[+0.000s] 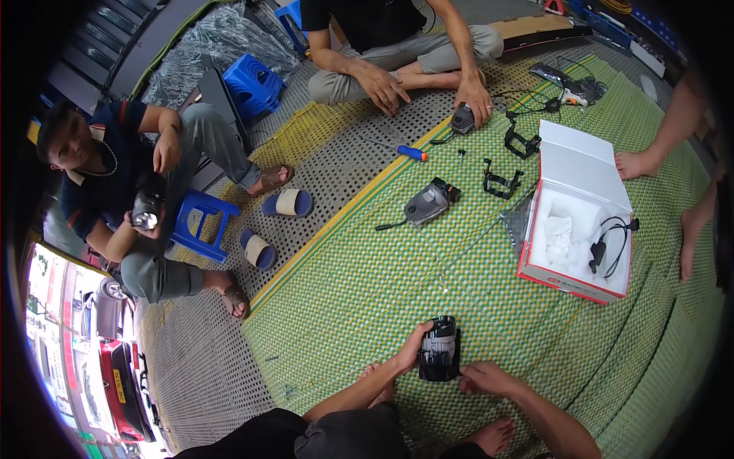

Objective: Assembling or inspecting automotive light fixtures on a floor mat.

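Near the lower middle, my left hand (414, 348) is closed around the left side of a black lamp unit (440, 350) with a glossy, greyish middle, held above the green woven mat (367, 306). My right hand (487, 379) is at the lamp's lower right corner, its fingers curled and pinched together. Whatever lies between those fingers is too small to make out. Ahead on the mat lies a similar grey-and-black finned lamp (430, 202) with a short cable.
An opened white box (577, 229) with a cable inside stands right. Black brackets (501, 180), a blue-and-orange screwdriver (413, 153) and a cable bundle (585, 90) lie beyond. One co-worker's hand (474, 99) rests on another lamp; a second person holds a lamp (147, 210). Bare feet are right.
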A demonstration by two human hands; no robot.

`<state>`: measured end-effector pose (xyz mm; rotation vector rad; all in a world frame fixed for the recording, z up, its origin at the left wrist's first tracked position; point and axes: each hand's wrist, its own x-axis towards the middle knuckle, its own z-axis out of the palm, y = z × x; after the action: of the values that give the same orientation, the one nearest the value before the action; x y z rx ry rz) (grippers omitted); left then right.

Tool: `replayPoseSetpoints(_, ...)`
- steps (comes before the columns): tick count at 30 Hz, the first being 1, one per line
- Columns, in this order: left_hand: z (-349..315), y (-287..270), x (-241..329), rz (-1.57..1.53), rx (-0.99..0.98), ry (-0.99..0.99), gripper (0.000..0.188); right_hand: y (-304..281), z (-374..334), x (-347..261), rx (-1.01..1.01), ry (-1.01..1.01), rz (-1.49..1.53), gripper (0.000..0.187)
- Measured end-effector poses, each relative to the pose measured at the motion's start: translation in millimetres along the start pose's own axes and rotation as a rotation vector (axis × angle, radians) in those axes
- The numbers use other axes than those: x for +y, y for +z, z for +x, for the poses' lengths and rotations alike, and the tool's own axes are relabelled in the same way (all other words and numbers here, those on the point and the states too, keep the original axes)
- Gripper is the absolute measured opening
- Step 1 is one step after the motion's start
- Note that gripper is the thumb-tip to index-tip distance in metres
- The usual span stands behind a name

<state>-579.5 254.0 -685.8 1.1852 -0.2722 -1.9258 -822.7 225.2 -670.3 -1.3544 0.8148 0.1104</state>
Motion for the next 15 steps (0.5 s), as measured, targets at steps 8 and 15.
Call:
replayPoseSetpoints(8, 0, -3, -2, -0.075, 0.003, -0.027, 0.05, 6, 1, 10, 0.069, -0.118, -0.14, 0.034)
replayPoseSetpoints(15, 3, -5, -3, 0.044, 0.011, 0.01, 0.058, 0, -4, 7, 0.157, -0.503, -0.534, 0.032)
